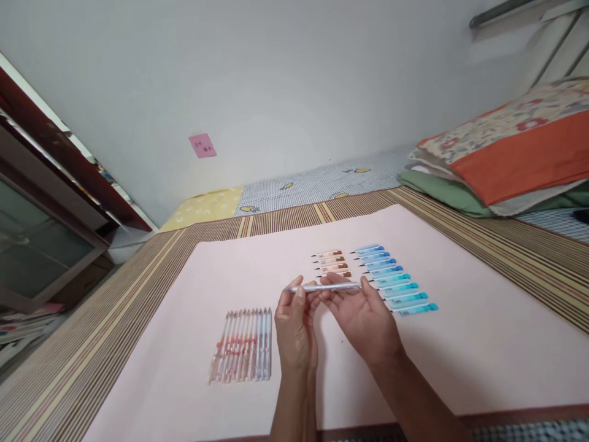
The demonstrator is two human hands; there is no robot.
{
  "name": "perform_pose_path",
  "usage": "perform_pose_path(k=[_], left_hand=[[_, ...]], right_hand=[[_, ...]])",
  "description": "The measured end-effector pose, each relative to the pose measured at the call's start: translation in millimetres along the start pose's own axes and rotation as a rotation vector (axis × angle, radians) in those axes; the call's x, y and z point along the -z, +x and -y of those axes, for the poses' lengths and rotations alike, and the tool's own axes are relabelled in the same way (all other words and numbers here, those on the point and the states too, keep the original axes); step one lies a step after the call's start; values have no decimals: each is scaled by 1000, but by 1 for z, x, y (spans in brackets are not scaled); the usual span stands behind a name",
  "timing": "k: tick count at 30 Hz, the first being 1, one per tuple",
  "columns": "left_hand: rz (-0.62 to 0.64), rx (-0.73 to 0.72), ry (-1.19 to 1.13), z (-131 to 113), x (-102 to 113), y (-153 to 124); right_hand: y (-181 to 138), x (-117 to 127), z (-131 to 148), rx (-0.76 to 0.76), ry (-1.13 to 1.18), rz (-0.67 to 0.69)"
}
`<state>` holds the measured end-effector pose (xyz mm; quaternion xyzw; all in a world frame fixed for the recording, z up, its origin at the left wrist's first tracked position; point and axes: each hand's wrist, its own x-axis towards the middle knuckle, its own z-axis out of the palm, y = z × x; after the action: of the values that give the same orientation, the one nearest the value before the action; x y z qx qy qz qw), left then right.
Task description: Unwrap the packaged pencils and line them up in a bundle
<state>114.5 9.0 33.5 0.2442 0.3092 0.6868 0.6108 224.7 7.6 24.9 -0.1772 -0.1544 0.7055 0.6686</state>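
A slim, pale silvery pen (334, 286) lies level between my two hands, above a light pink sheet. My left hand (294, 322) pinches its left end with thumb and fingers. At the other end, my right hand (365, 322) is turned palm up, its thumb and fingers on the pen. Left of my hands, several slim pens (242, 347) lie side by side, some red-patterned, some pale blue-grey. Beyond my hands is a short column of brown-and-white pencil-like pens (331, 259), partly hidden. A longer column of blue to turquoise ones (391, 277) runs beside my right hand.
The pink sheet (165, 368) covers a striped mat (138, 294). Folded bedding (515, 153) is piled at the back right. A pink note (202, 145) sticks to the wall. A glass-fronted cabinet (37, 245) stands at the left.
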Motion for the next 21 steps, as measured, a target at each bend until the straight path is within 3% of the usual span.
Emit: perform_pose_path(k=[3, 15, 21], left_hand=[[25, -20, 35, 0, 1, -1], [-82, -54, 3, -9, -3, 2], [-58, -26, 54, -4, 4, 3]], right_hand=[[0, 2, 5, -8, 11, -18], [-6, -7, -5, -9, -57, 61], [-7, -7, 0, 94, -243, 38]])
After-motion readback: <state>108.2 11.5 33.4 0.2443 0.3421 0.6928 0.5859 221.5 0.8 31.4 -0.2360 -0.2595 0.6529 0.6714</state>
